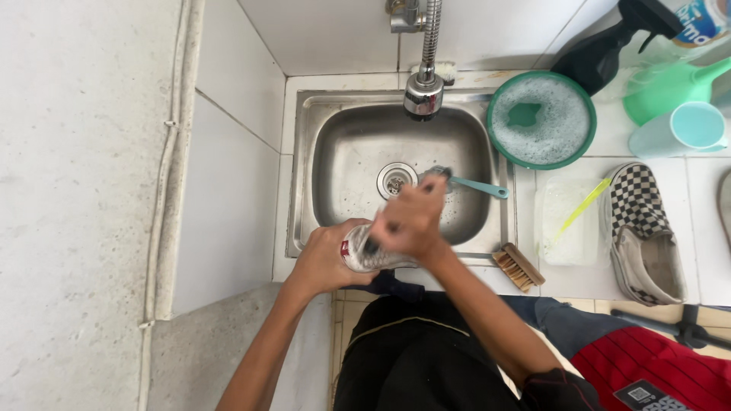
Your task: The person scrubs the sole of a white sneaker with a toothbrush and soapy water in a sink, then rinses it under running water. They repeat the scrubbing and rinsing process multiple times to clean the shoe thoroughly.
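Note:
My left hand (324, 262) grips a white shoe (364, 257) from the left and holds it over the front rim of the steel sink (343, 152). My right hand (411, 224) is blurred. It presses on top of the shoe with its fingers closed around a small dark brush (371, 245), most of which is hidden. Just beyond my right hand, a teal-handled brush (476, 185) lies in the basin near the drain (397, 180).
A faucet (424, 91) hangs over the sink. To the right are a green bowl of foamy water (541, 120), a wooden brush (518, 266), a clear tub with a yellow-green toothbrush (567, 221), a checkered shoe (643, 232), a teal cup (685, 129), a green jug (670, 84) and a black spray bottle (601, 49).

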